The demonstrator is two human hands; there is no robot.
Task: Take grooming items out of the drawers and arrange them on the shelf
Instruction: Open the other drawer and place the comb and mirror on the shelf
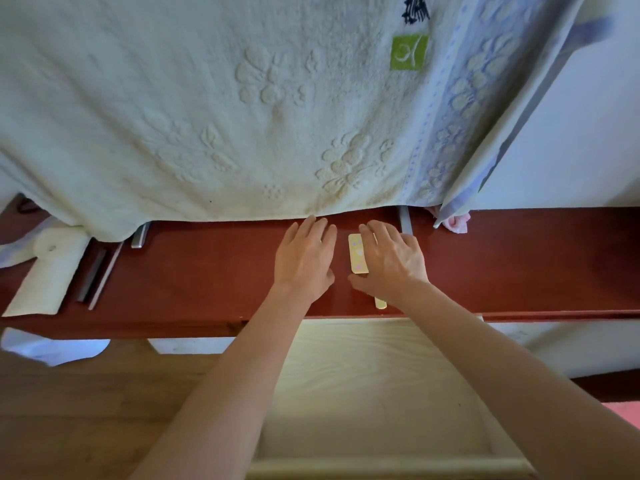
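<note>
Pale drawer (374,375) open nearest; on the red shelf (207,271) the left hand (304,261) lies flat, fingers straight, right hand (391,265) rests relaxed fingers on the yellow brush (357,254); towel (207,116) hangs behind
</note>
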